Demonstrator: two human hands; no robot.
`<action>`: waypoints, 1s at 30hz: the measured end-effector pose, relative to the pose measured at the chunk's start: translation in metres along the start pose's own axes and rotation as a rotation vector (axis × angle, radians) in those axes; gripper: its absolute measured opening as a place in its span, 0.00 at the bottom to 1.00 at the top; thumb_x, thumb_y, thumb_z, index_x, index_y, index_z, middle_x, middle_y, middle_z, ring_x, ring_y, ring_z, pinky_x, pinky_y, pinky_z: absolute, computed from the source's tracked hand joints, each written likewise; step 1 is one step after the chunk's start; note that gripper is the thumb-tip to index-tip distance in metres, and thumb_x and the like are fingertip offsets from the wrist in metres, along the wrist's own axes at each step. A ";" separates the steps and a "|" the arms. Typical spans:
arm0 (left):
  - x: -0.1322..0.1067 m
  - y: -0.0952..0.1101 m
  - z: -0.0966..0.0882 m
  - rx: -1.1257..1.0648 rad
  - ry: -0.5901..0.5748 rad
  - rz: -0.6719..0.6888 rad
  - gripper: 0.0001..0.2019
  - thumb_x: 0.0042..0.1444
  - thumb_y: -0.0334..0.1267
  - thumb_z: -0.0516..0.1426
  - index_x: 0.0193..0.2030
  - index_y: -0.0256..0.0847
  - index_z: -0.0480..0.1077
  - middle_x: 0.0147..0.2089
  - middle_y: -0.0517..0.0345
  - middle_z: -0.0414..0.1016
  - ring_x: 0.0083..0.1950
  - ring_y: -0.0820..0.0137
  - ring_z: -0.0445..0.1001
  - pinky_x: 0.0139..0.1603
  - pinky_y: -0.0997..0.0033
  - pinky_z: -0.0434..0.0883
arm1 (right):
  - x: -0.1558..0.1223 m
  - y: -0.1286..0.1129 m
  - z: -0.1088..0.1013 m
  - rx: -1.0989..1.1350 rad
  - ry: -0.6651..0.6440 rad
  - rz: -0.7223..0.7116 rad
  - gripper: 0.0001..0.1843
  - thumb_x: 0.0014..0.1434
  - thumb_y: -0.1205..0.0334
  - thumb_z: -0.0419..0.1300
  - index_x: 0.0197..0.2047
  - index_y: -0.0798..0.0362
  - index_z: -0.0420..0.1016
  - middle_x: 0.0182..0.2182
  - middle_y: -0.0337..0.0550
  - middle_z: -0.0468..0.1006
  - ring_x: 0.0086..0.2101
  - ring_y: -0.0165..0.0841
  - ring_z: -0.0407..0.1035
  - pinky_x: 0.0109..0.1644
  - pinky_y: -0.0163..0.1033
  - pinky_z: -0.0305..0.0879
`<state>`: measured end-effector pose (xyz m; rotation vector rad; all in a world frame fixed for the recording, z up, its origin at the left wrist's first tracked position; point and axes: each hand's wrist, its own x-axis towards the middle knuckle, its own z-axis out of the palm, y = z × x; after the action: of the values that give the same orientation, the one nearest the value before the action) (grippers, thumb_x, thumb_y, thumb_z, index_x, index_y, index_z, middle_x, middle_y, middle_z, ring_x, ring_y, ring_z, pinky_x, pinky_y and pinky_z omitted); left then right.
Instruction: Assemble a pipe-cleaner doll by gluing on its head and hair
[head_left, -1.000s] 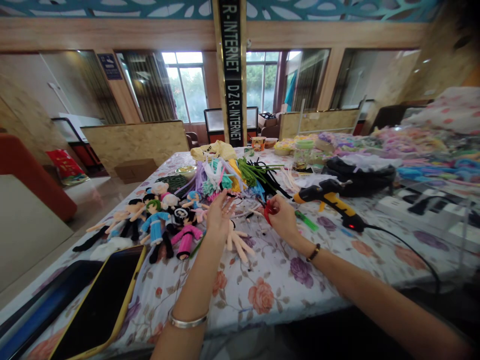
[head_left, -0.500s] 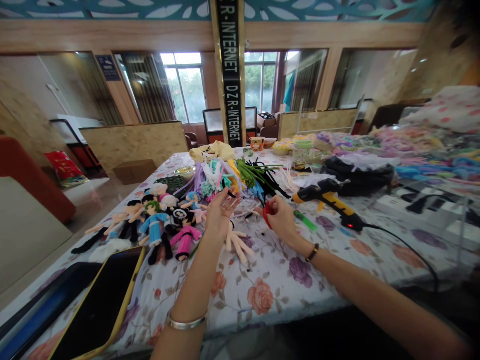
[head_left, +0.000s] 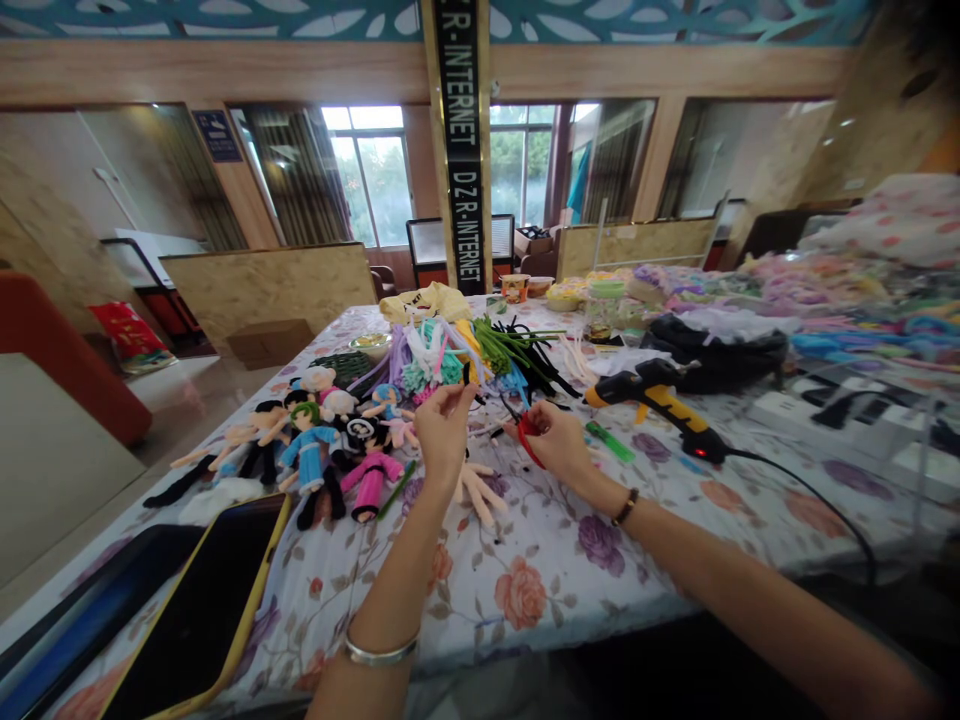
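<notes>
My left hand (head_left: 444, 430) is closed in a pinch on a short black fuzzy piece (head_left: 466, 374), which stands up from the fingertips. In my right hand (head_left: 559, 440) are red-handled scissors (head_left: 531, 440), their blades pointing up and left toward the left hand. Below the left fingers lies a pale, many-limbed fuzzy piece (head_left: 480, 492) on the floral tablecloth (head_left: 521, 590). Beyond both hands is a pile of colored pipe cleaners (head_left: 435, 355), with black pipe cleaners (head_left: 536, 358) at its right side.
Several small fuzzy dolls (head_left: 307, 445) lie left of my hands. A phone in a yellow case (head_left: 202, 610) is at the near left. To the right rest a green tool (head_left: 611, 441) and a black-and-yellow glue gun (head_left: 667, 405) with a cord. Plastic-wrapped bundles (head_left: 825, 280) fill the far right.
My left hand has gone from spread fingers to a pinch on the black piece, shifting slightly right. My right hand has moved a little left and down with the scissors.
</notes>
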<state>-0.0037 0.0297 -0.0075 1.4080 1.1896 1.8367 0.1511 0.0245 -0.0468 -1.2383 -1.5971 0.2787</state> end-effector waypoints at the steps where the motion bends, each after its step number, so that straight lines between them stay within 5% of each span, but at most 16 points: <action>1: -0.001 0.000 0.000 0.013 -0.004 0.016 0.11 0.46 0.44 0.60 0.29 0.37 0.74 0.30 0.56 0.77 0.34 0.69 0.74 0.39 0.72 0.69 | -0.001 -0.002 0.000 0.006 -0.013 0.000 0.19 0.47 0.47 0.61 0.22 0.51 0.59 0.17 0.35 0.66 0.19 0.28 0.59 0.23 0.33 0.50; 9: -0.005 0.003 0.000 0.163 0.063 0.132 0.11 0.46 0.45 0.61 0.31 0.40 0.76 0.32 0.57 0.79 0.36 0.68 0.75 0.44 0.71 0.68 | -0.006 -0.005 0.001 -0.085 -0.115 -0.047 0.18 0.47 0.48 0.62 0.23 0.50 0.59 0.17 0.35 0.67 0.19 0.29 0.59 0.23 0.34 0.49; 30: -0.007 0.001 0.002 0.123 0.052 0.019 0.11 0.43 0.42 0.63 0.33 0.40 0.78 0.35 0.54 0.80 0.40 0.64 0.77 0.48 0.65 0.70 | -0.008 -0.009 0.002 -0.305 -0.071 0.002 0.15 0.49 0.50 0.60 0.25 0.51 0.60 0.18 0.37 0.67 0.20 0.29 0.58 0.24 0.34 0.45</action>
<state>0.0007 0.0242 -0.0102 1.4507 1.3402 1.8510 0.1438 0.0145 -0.0462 -1.4750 -1.7449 0.0818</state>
